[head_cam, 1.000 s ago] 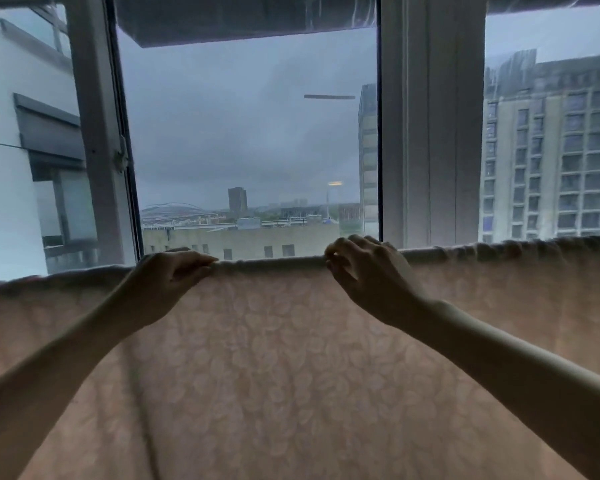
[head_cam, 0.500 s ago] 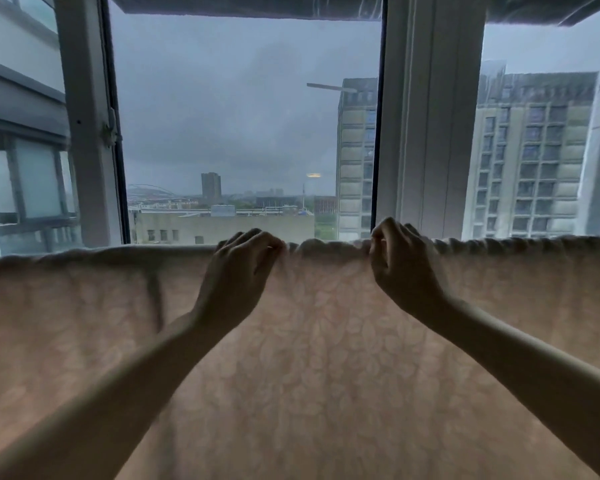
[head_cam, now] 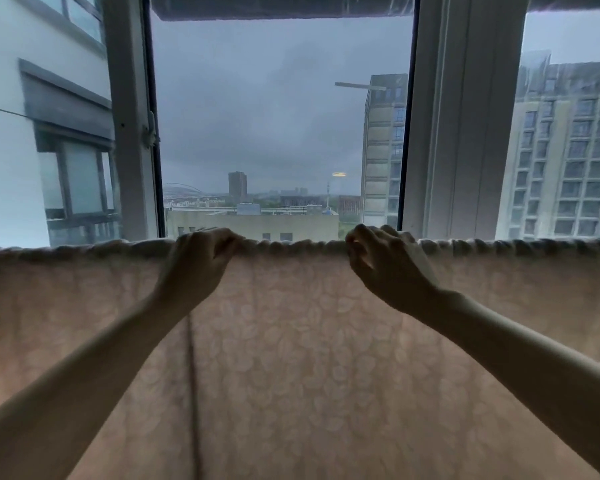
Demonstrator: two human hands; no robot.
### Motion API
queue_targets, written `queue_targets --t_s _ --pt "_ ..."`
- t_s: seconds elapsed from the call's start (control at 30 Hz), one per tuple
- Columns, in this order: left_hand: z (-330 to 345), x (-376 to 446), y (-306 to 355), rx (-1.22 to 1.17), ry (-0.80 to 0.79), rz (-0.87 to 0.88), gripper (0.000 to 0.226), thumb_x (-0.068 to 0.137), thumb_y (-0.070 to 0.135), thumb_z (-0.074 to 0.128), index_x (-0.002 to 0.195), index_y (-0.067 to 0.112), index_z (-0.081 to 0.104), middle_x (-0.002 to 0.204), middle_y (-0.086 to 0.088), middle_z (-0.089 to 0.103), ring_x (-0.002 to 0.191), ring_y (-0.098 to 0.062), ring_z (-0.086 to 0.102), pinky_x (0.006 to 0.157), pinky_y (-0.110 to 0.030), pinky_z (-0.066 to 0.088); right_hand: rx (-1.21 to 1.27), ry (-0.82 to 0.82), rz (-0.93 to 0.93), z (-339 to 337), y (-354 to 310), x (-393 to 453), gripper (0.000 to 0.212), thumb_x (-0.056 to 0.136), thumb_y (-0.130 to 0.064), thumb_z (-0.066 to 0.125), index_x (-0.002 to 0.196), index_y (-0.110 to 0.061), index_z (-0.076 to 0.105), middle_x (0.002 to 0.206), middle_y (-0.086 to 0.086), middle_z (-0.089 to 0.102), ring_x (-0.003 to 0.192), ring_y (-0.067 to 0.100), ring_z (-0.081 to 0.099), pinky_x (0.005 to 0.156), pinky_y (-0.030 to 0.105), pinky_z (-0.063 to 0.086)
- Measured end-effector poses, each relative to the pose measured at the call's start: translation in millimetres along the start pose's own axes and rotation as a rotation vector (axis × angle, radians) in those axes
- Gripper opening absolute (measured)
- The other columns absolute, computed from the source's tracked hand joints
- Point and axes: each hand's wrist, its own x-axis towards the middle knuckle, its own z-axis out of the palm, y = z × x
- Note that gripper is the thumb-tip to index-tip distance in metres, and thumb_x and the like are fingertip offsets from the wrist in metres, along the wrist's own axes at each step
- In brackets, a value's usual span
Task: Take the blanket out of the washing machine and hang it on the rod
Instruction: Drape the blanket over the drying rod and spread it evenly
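Observation:
A pale pink blanket [head_cam: 291,358] with a leaf pattern hangs across the whole width of the view, draped over a rod that it hides. Its top fold runs level in front of the window. My left hand [head_cam: 196,268] pinches the top fold left of centre, fingers curled over it. My right hand [head_cam: 385,268] grips the same fold right of centre, thumb and fingers closed on the cloth. The washing machine is out of view.
Behind the blanket stands a window with a white frame [head_cam: 444,133] and an open sash [head_cam: 129,116] on the left. Tall buildings [head_cam: 568,150] and grey sky lie beyond. A dark vertical crease [head_cam: 192,375] runs down the blanket.
Both hands have shifted along the top fold, the left hand moving rightward toward the centre, and my head has turned slightly. The blanket stays on the rod.

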Motion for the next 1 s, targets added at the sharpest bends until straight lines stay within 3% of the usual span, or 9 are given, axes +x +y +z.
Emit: queue_targets --t_s 0.13,0.23,0.33,0.43,0.57,0.77,1.0 --pt "18.3 -6.9 12.1 0.026 0.125 -0.039 0.011 0.094 0.014 0.057 0.094 0.012 0.068 0.088 -0.003 0.07 0.084 -0.021 0.062 0.08 -0.039 0.048 0.042 0.043 -0.022 7.3 -10.2 6.2 0.017 0.1 -0.028 0.043 0.094 -0.015 0.051 0.08 0.0 0.061 0.068 0.017 0.056 0.072 0.038 0.048" --pt "27.2 -12.0 24.2 0.036 0.207 0.018 0.008 0.094 0.014 0.058 0.093 0.012 0.066 0.087 -0.002 0.068 0.082 -0.02 0.059 0.077 -0.039 0.047 0.083 0.051 0.011 5.0 -0.9 6.3 0.015 0.101 -0.03 0.041 0.091 -0.019 0.044 0.076 0.0 0.057 0.064 0.019 0.053 0.064 0.037 0.046" --pt "35.0 -12.3 35.0 0.037 0.257 0.07 0.013 0.096 0.017 0.055 0.094 0.01 0.065 0.09 -0.003 0.066 0.085 -0.021 0.058 0.076 -0.037 0.047 0.06 0.064 0.064 0.5 19.5 -2.6 0.018 0.101 -0.04 0.028 0.09 -0.027 0.037 0.077 -0.005 0.055 0.066 0.019 0.055 0.066 0.044 0.05" --pt "46.4 -19.8 39.0 0.073 0.237 0.169 0.019 0.094 0.022 0.053 0.095 0.009 0.067 0.095 -0.003 0.067 0.091 -0.022 0.058 0.079 -0.035 0.046 -0.008 0.138 0.062 -2.5 30.1 -17.6 0.018 0.099 -0.038 0.029 0.091 -0.026 0.039 0.075 -0.008 0.052 0.065 0.015 0.052 0.07 0.042 0.047" --pt "53.7 -29.4 32.6 0.139 0.183 0.243 0.018 0.094 0.022 0.056 0.097 0.012 0.07 0.111 -0.001 0.066 0.105 -0.026 0.058 0.089 -0.042 0.045 -0.063 0.143 -0.03 5.0 27.6 -25.9 0.012 0.096 -0.026 0.044 0.097 -0.016 0.05 0.084 0.0 0.059 0.074 0.018 0.055 0.076 0.039 0.043" --pt "27.8 -27.7 4.8 0.086 0.155 0.256 0.018 0.093 0.018 0.055 0.101 0.008 0.067 0.105 -0.004 0.067 0.102 -0.02 0.06 0.094 -0.035 0.047 -0.036 0.12 -0.113 20.4 -3.6 -9.1 0.024 0.092 -0.022 0.047 0.114 -0.013 0.052 0.103 0.005 0.063 0.095 0.022 0.059 0.091 0.043 0.043" --pt "-24.4 -27.2 -60.2 0.096 0.102 0.148 0.023 0.095 0.022 0.053 0.11 0.009 0.066 0.104 -0.003 0.067 0.101 -0.017 0.059 0.085 -0.028 0.048 -0.002 0.037 -0.116 40.1 -69.7 24.4 0.032 0.095 -0.028 0.036 0.116 -0.013 0.056 0.101 0.005 0.067 0.085 0.019 0.063 0.078 0.039 0.052"
